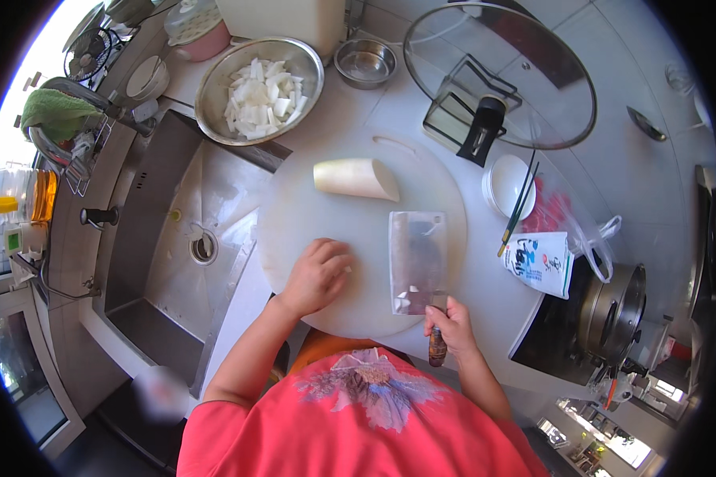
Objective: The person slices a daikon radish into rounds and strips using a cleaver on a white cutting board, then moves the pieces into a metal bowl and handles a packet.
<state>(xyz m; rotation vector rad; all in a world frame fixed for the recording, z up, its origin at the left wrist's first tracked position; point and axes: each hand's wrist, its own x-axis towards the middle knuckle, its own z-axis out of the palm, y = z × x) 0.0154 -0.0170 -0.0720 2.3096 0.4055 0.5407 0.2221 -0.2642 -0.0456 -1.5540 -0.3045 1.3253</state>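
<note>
A round white cutting board (346, 226) lies on the counter before me. Across its upper part rests a thick piece of peeled white radish (355, 177), its right end cut at a slant. My right hand (452, 325) grips the handle of a cleaver (419, 256), whose broad blade is over the board's right side, with small white bits near its lower edge. Over the board's lower left is my left hand (321, 275), fingers curled and slightly blurred; a small white bit shows by its fingertips. A steel bowl (203, 89) beyond the board holds cut white radish pieces (265, 98).
On the left is a steel sink (173, 262). A small steel bowl (365, 62), a glass lid (537, 71) in a stand, white bowls (510, 186), chopsticks (520, 200) and a printed packet (540, 262) stand beyond and right. A pot (608, 316) is on the stove at right.
</note>
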